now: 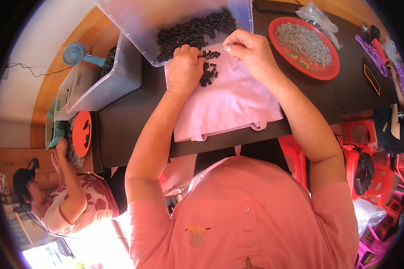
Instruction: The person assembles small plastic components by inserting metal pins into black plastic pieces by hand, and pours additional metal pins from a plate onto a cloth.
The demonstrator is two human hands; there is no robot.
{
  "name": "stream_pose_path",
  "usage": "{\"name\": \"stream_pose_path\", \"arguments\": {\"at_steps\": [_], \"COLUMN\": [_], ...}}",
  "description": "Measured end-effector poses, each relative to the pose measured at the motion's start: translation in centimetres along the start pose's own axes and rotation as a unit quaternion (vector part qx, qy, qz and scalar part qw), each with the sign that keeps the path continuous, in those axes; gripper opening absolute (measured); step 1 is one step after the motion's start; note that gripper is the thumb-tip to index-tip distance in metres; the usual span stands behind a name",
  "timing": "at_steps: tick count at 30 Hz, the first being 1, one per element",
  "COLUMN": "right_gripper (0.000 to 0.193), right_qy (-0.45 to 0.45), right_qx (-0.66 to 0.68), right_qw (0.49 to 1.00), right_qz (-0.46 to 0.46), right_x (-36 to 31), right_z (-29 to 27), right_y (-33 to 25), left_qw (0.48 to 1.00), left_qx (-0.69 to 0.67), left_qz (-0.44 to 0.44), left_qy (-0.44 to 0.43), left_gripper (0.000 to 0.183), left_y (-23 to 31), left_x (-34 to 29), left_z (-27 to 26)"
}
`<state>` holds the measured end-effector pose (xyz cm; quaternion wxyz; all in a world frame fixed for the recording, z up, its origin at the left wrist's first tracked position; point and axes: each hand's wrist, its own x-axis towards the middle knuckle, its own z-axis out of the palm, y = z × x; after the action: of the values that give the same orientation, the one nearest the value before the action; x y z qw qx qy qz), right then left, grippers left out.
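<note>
My left hand (187,67) rests on a pink cloth bag (233,101), its fingers curled under and their tips hidden. Small black tube-like pieces (208,74) lie in a loose pile right beside it. Across from it, my right hand (252,53) is closed in a pinch of thumb and forefinger just above the bag. Something thin and pale shows at those fingertips, too small to name. Beyond both hands stands a clear plastic tub (143,33) with a heap of the same black pieces (197,29) inside.
A red plate (332,71) of small silvery pieces (303,42) sits to the right, near a plastic bag (319,20) and a phone (371,80). On the left are another tub (116,80), a blue fan (75,54) and a co-worker (72,193) at a red plate (81,134).
</note>
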<state>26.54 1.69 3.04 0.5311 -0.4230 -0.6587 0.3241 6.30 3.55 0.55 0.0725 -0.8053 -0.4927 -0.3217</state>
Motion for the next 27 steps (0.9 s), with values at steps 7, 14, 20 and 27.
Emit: {"name": "stream_pose_path", "arguments": {"at_steps": [7,14,20,27], "right_gripper": [0.005,0.005,0.005,0.008], "right_qy": [-0.034,-0.036,-0.055,-0.031], "right_qx": [-0.024,-0.022,-0.019,0.003], "right_qw": [0.999,0.999,0.998,0.999], "right_qz": [0.03,0.015,0.031,-0.026], "right_x": [-0.4,-0.6,-0.8,-0.9], "right_z": [0.1,0.2,0.4,0.8], "right_y": [-0.5,-0.2,-0.9,-1.2], "left_qw": [0.999,0.727,0.675,0.737], "left_qx": [-0.034,-0.613,-0.671,-0.622], "left_qz": [0.017,-0.305,-0.298,-0.241], "left_qy": [0.008,-0.057,-0.078,-0.114], "left_gripper": [0.01,0.01,0.015,0.023], "left_y": [0.1,1.8,1.9,3.0], "left_x": [-0.5,0.0,-0.1,-0.4], "left_z": [-0.9,-3.5,-4.2,-4.4]}}
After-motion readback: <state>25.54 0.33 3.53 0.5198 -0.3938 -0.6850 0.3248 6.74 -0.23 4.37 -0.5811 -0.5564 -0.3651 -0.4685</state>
